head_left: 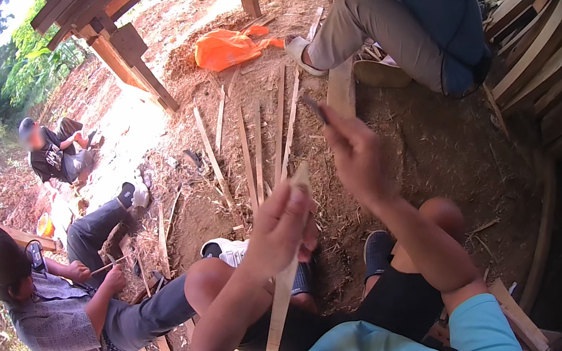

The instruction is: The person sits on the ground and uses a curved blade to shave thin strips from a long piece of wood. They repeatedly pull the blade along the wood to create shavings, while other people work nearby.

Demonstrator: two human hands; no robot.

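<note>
Left hand (281, 226) around bamboo strip (281, 299).

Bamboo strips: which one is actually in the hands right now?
The pale strip gripped in the left hand, slanting down between the knees. The other strips lie loose on the dirt ahead, untouched.
</note>
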